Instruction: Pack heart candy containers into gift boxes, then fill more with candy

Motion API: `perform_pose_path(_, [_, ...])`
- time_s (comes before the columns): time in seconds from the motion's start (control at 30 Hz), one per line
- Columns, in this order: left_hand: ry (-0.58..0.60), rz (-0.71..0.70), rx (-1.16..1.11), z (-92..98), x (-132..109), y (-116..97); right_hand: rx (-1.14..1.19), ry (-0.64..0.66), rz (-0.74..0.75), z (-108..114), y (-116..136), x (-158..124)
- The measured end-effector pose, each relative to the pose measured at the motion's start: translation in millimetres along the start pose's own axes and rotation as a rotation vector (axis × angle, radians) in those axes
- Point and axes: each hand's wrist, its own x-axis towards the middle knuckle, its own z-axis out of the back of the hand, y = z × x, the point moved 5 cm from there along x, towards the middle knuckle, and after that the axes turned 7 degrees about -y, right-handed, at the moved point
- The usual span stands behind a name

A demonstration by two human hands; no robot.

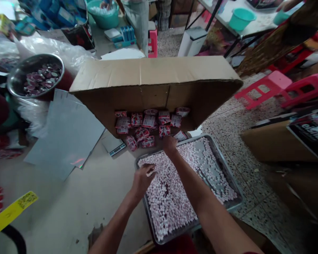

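My left hand [144, 179] hovers over the left rim of a metal tray [237, 192], its fingers curved and apart with nothing visible between them. White-pink small pellets [172, 208] cover much of the tray, thinning out on its right side. Beyond the tray, my right hand [170, 146] reaches to the mouth of a cardboard box [159, 70] lying on its side. It is right at a small red-and-white packet [164, 131]; its fingers are blurred and partly hidden, so whether it grips the packet is unclear. Several similar packets [148, 121] lie in and before the box.
Tweezers [205, 178] rest in the tray. Left of the box are a small digital scale [117, 149], grey sheets [66, 130] and a metal bowl [60, 63] of small shiny pieces. Pink stools [267, 86] stand on the floor at right. A person's hand [286, 5] shows at the far table.
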Motion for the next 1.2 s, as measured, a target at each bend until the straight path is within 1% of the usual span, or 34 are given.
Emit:
perform_pose_path(0.03, [0.034, -0.002, 0.005, -5.2, 1, -1, 0.012, -0.003, -0.005, 0, -1, -3])
perform_pose_path(0.07, [0.028, 0.016, 0.031, -3.5, 5, 3, 0.037, -0.023, -0.002, 2, -2, -8])
perform_pose_path(0.1, [-0.016, 0.055, 0.077, 5.6, 13, 10, 0.086, -0.069, 0.008, 5, -5, -15])
perform_pose_path(0.13, [-0.094, 0.113, 0.14, 21.8, 24, 21, 0.164, -0.132, 0.027, 9, -11, -23])
perform_pose_path(0.2, [-0.27, 0.252, 0.304, 66.3, 44, 48, 0.399, -0.246, 0.091, 18, -35, -44])
perform_pose_path(0.23, [-0.343, 0.31, 0.401, 89.4, 54, 61, 0.529, -0.26, 0.13, 21, -53, -55])
perform_pose_path(0.27, [-0.379, 0.337, 0.496, 108.7, 64, 73, 0.641, -0.236, 0.162, 22, -76, -67])
perform_pose_path(0.3, [-0.365, 0.316, 0.572, 121.7, 75, 84, 0.709, -0.189, 0.175, 21, -102, -79])
perform_pose_path(0.33, [-0.326, 0.268, 0.616, 128.4, 85, 94, 0.733, -0.158, 0.153, 19, -132, -92])
perform_pose_path(0.37, [-0.25, 0.227, 0.627, 128.8, 96, 105, 0.708, -0.166, 0.088, 17, -165, -105])
perform_pose_path(0.43, [-0.049, 0.218, 0.64, 118.2, 112, 129, 0.556, -0.245, -0.115, 12, -233, -136])
perform_pose_path(0.47, [0.048, 0.224, 0.653, 111.3, 117, 139, 0.464, -0.274, -0.205, 7, -262, -152])
perform_pose_path(0.5, [0.121, 0.222, 0.672, 106.0, 121, 148, 0.384, -0.283, -0.258, 1, -284, -169])
perform_pose_path(0.53, [0.162, 0.205, 0.692, 103.6, 124, 155, 0.321, -0.272, -0.266, -6, -299, -183])
perform_pose_path(0.6, [0.182, 0.137, 0.723, 107.5, 126, 166, 0.237, -0.235, -0.196, -22, -311, -207])
perform_pose_path(0.67, [0.194, 0.082, 0.745, 119.7, 123, 174, 0.196, -0.201, -0.129, -38, -309, -224])
perform_pose_path(0.73, [0.236, 0.075, 0.776, 133.7, 114, 179, 0.199, -0.169, -0.125, -52, -304, -233])
perform_pose_path(0.77, [0.232, 0.068, 0.783, 139.4, 107, 177, 0.208, -0.159, -0.146, -57, -301, -235])
perform_pose_path(0.8, [0.191, 0.054, 0.781, 143.5, 99, 171, 0.218, -0.149, -0.172, -62, -299, -236])
perform_pose_path(0.83, [0.114, 0.03, 0.764, 144.9, 90, 160, 0.229, -0.139, -0.201, -65, -298, -236])
perform_pose_path(0.87, [0.02, -0.002, 0.734, 142.0, 81, 145, 0.237, -0.125, -0.226, -67, -297, -236])
perform_pose_path(0.9, [-0.058, -0.044, 0.692, 133.3, 70, 126, 0.239, -0.11, -0.235, -67, -296, -236])
perform_pose_path(0.93, [-0.085, -0.091, 0.64, 117.6, 61, 106, 0.227, -0.102, -0.223, -65, -294, -235])
perform_pose_path(0.97, [-0.033, -0.143, 0.583, 94.4, 52, 85, 0.199, -0.111, -0.196, -60, -292, -234])
perform_pose_path(1.0, [0.089, -0.203, 0.519, 65.1, 46, 64, 0.156, -0.14, -0.163, -52, -290, -231])
perform_pose_path(1.03, [0.248, -0.257, 0.451, 33.1, 40, 44, 0.102, -0.186, -0.134, -43, -288, -228])
perform_pose_path(1.07, [0.382, -0.301, 0.39, 2.8, 38, 26, 0.046, -0.238, -0.108, -32, -287, -222])
perform_pose_path(1.1, [0.475, -0.332, 0.343, -24.2, 38, 11, -0.008, -0.293, -0.092, -22, -286, -213])
perform_pose_path(1.13, [0.534, -0.357, 0.311, -47.7, 41, -1, -0.056, -0.342, -0.081, -12, -285, -202])
perform_pose_path(1.2, [0.607, -0.406, 0.274, -84.5, 51, -14, -0.131, -0.414, -0.061, 4, -284, -174])
